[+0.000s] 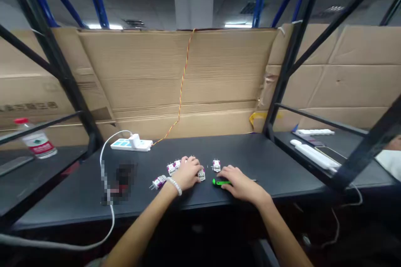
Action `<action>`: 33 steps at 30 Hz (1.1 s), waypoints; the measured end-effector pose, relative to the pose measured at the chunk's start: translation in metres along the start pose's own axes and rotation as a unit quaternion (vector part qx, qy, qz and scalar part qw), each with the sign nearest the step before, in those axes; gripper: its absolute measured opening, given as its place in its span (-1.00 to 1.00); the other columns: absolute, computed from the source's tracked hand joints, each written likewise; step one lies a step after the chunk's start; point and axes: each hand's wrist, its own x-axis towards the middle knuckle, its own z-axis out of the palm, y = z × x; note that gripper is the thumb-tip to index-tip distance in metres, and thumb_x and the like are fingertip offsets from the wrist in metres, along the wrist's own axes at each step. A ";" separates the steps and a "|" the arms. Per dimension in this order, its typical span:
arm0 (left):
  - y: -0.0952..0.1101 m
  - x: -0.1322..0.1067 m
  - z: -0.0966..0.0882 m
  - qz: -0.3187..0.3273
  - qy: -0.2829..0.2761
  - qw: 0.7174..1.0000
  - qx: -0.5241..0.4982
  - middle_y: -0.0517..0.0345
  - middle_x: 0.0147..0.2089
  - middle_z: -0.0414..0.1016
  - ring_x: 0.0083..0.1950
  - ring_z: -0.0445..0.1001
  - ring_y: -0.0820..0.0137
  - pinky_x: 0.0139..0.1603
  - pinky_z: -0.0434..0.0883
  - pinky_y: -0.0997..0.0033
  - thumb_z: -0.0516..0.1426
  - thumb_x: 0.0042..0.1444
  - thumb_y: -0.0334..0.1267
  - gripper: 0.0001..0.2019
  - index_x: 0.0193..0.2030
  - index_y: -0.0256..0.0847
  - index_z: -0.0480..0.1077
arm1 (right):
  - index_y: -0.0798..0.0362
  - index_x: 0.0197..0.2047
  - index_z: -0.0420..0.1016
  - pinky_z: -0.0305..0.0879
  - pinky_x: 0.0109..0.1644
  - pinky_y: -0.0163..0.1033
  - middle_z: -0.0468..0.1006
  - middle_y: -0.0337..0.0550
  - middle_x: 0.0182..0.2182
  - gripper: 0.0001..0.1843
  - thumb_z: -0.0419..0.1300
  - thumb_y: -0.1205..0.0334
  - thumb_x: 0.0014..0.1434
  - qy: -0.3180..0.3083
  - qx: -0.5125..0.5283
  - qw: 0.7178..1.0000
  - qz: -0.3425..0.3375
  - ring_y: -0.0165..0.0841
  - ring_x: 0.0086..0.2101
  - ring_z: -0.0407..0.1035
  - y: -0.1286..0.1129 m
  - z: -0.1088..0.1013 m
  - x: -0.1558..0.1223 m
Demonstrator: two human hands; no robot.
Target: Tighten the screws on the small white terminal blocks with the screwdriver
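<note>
The left hand (pixel 185 175) lies low over a bunch of small white and purple parts (pixel 171 169) on the dark tabletop (pixel 266 154). Its fingers hide some of them, so I can't count how many are there. I can't tell if these fingers are a bit apart or pinching something, because the back of the hand is in the way. One part peeks out at the left of the fingers, and another white part (pixel 201 174) sticks out on their right, half covered. A loose part (pixel 159 182) with thin pins lies left of the fingers, near the bead bracelet (pixel 175 186).

The right hand (pixel 241 184) is bent over a green tool (pixel 218 182). Its green end pokes out left of the fingers and a thin end shows on the other side, but the middle is covered. I can't tell if the thumb and fingers squeeze it or just rest there. One more white part (pixel 216 165) sits just past the right fingertips, between the hands.

Well left of the left fingers, a dark and red thing (pixel 123 181) is all blurry squares. Farther left, a black bar crosses a bottle (pixel 40 142).
</note>
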 end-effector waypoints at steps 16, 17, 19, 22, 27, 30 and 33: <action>0.016 -0.059 0.020 -0.023 0.022 0.965 -0.262 -0.04 0.28 0.42 0.32 0.40 0.07 0.43 0.34 0.03 0.34 0.24 -0.18 -0.41 0.38 -0.06 0.36 | 0.00 0.06 0.47 0.65 -0.23 -0.17 0.71 -0.07 -0.22 -0.61 0.31 -0.10 0.36 0.404 0.375 0.835 -0.008 -0.23 -0.26 0.66 -0.039 -0.022 0.003; 0.017 -0.058 0.021 -0.025 0.026 0.964 -0.264 -0.05 0.29 0.39 0.32 0.40 0.07 0.43 0.34 0.02 0.35 0.23 -0.15 -0.36 0.42 -0.04 0.33 | 0.01 0.06 0.46 0.65 -0.22 -0.17 0.71 -0.07 -0.22 -0.59 0.32 -0.11 0.35 0.400 0.380 0.834 -0.008 -0.23 -0.25 0.67 -0.038 -0.016 0.007; 0.018 -0.057 0.024 -0.024 0.032 0.963 -0.266 -0.06 0.29 0.36 0.29 0.42 0.07 0.41 0.36 0.02 0.36 0.21 -0.13 -0.33 0.44 0.00 0.34 | 0.00 0.08 0.45 0.66 -0.22 -0.19 0.70 -0.09 -0.22 -0.58 0.33 -0.10 0.35 0.392 0.386 0.835 -0.004 -0.23 -0.24 0.67 -0.037 -0.007 0.013; 0.018 -0.054 0.028 -0.013 0.031 0.962 -0.270 -0.04 0.22 0.37 0.24 0.43 0.10 0.37 0.39 0.07 0.37 0.21 -0.13 -0.43 0.35 -0.01 0.46 | -0.02 0.11 0.44 0.67 -0.17 -0.17 0.70 -0.08 -0.20 -0.59 0.32 -0.08 0.35 0.382 0.395 0.835 -0.003 -0.22 -0.22 0.68 -0.037 0.001 0.015; 0.014 -0.052 0.029 -0.007 0.027 0.955 -0.295 0.00 0.15 0.39 0.19 0.45 0.16 0.35 0.39 0.13 0.38 0.22 -0.11 -0.49 0.30 -0.04 0.51 | -0.02 0.10 0.46 0.68 -0.13 -0.15 0.69 -0.10 -0.21 -0.59 0.35 -0.06 0.33 0.371 0.406 0.835 0.000 -0.24 -0.23 0.66 -0.038 0.008 0.018; 0.014 -0.051 0.029 -0.008 0.029 0.949 -0.313 0.01 0.13 0.40 0.17 0.46 0.17 0.33 0.41 0.14 0.39 0.21 -0.08 -0.50 0.27 -0.06 0.52 | -0.02 0.11 0.46 0.67 -0.09 -0.14 0.68 -0.10 -0.19 -0.58 0.35 -0.06 0.33 0.369 0.402 0.838 -0.002 -0.24 -0.21 0.66 -0.039 0.014 0.021; 0.013 -0.050 0.029 -0.006 0.033 0.947 -0.319 0.03 0.11 0.40 0.14 0.47 0.18 0.30 0.43 0.15 0.40 0.20 -0.08 -0.51 0.25 -0.04 0.54 | -0.02 0.13 0.46 0.67 -0.06 -0.13 0.69 -0.10 -0.17 -0.60 0.34 -0.04 0.35 0.357 0.396 0.846 -0.009 -0.25 -0.21 0.67 -0.041 0.018 0.023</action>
